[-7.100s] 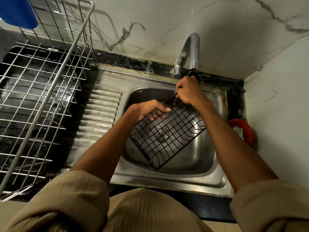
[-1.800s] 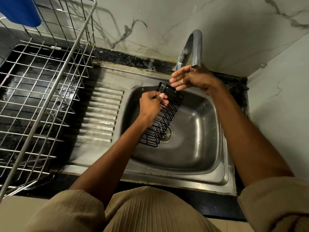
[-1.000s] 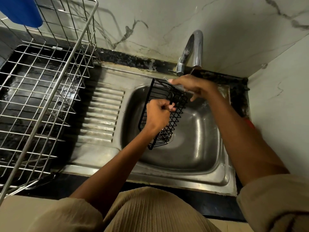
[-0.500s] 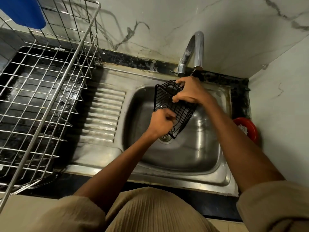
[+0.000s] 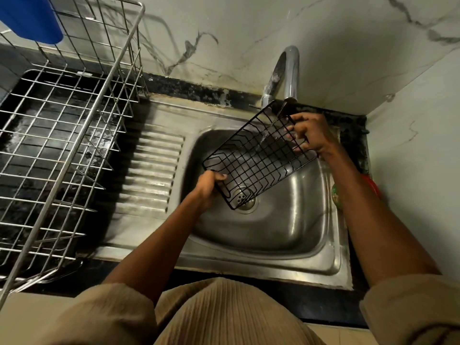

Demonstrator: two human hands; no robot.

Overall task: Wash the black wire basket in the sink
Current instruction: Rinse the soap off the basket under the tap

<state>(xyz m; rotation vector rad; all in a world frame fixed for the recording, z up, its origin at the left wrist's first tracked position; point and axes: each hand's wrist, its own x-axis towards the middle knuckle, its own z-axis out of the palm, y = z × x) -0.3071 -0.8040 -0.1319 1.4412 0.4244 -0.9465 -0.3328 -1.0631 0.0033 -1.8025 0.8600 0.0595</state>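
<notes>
Both hands holding black wire basket (image 5: 258, 158) over sink (image 5: 293, 235), mid-frame.
Left hand (image 5: 207, 189) is gripping the basket's lower-left edge, fingers curled; right hand (image 5: 310, 134) is clutching its upper-right end. Basket is tilting under the tap (image 5: 290, 73), a thin water stream hitting the wires. Steel dish rack (image 5: 74, 135) is sitting at frame left on the tabletop.

Beige ribbed garment, sleeves pushed above bare forearms

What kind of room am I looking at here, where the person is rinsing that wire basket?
Most likely a home kitchen. A steel sink with a ribbed drainboard sits under a curved tap, a metal dish rack stands beside it, and marble-look tiles line the walls.
</notes>
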